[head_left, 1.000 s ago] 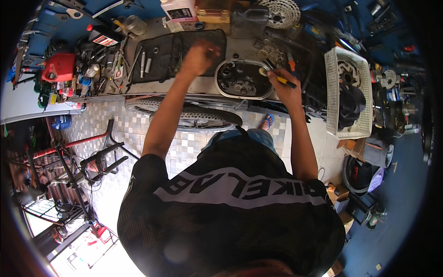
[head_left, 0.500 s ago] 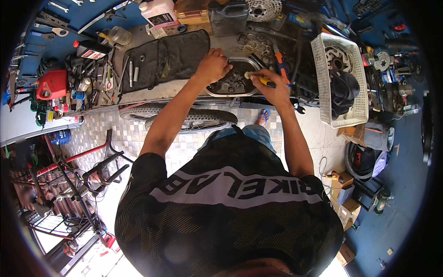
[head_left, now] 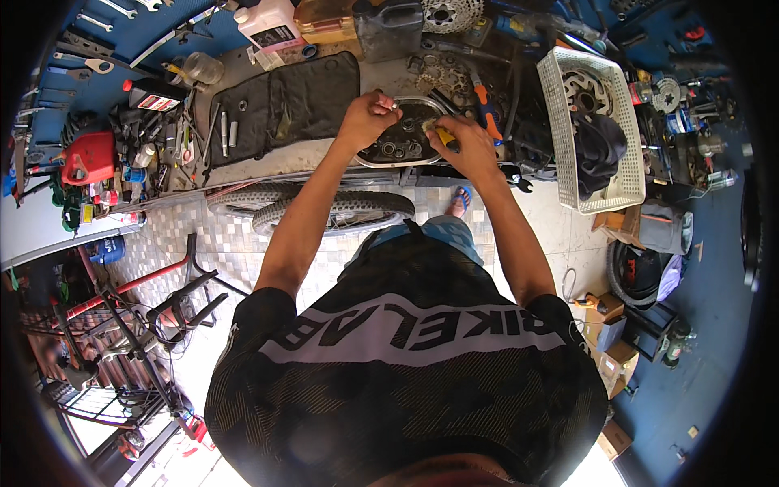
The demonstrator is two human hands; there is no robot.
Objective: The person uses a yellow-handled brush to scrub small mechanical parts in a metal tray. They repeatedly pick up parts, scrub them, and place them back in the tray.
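My left hand point(head_left: 365, 122) is above the left side of a shallow metal tray point(head_left: 399, 165). Its fingers are pinched on a small shiny metal part point(head_left: 395, 105). Dark fluid and several small round metal parts point(head_left: 398, 149) are in the tray. Over the tray's right side, my right hand point(head_left: 471, 146) grips a brush by its yellow-and-black handle point(head_left: 447, 140). The brush's pale bristles point left toward the tray's middle, apart from the part in my left hand.
A black tool roll point(head_left: 280, 105) with metal tubes lies left of the tray. Bottles and a dark jerrycan point(head_left: 389, 31) stand behind. Right of the tray are an orange-and-blue handled tool point(head_left: 487, 114) and a white plastic basket point(head_left: 560, 138). Bicycle wheels point(head_left: 333, 213) lean under the bench edge.
My left hand has turned, and a small shiny part now shows in its fingers. My right hand has shifted slightly left with the brush, its grip rotated.
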